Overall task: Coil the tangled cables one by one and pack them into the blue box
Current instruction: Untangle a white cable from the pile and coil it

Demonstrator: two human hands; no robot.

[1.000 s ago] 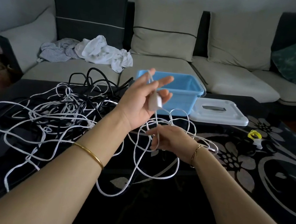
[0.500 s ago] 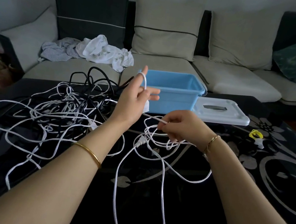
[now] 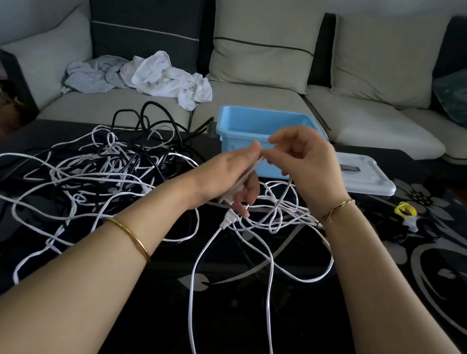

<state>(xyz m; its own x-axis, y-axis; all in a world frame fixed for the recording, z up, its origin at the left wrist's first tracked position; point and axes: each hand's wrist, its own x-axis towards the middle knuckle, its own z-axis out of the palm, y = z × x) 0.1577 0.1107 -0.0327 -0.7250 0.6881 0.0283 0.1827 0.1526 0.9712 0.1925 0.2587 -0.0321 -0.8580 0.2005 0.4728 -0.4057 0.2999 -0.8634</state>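
Your left fingers (image 3: 253,153) pinch a white cable (image 3: 288,189) just in front of the box (image 3: 249,124). Your right fingers (image 3: 283,137) curl on the same cable a little to the right. The short run between the two grips is blurred and hard to trace. The left hand (image 3: 226,175) also cups something white in its palm, mostly hidden by its lower fingers; you cannot tell whether it is a plug or a few turns of cable. From the right hand (image 3: 309,167) the cable drops to the counter (image 3: 437,283) and spreads in loose loops that run toward you and off the bottom edge. A white plug (image 3: 227,220) lies just below the left hand. To the left, the tangle (image 3: 90,173) of white and black cables sprawls across the counter, its black strands lost against the dark top. The blue box stands lidless at the counter's far edge, partly behind your hands, with its lid (image 3: 368,178) beside it on the right.
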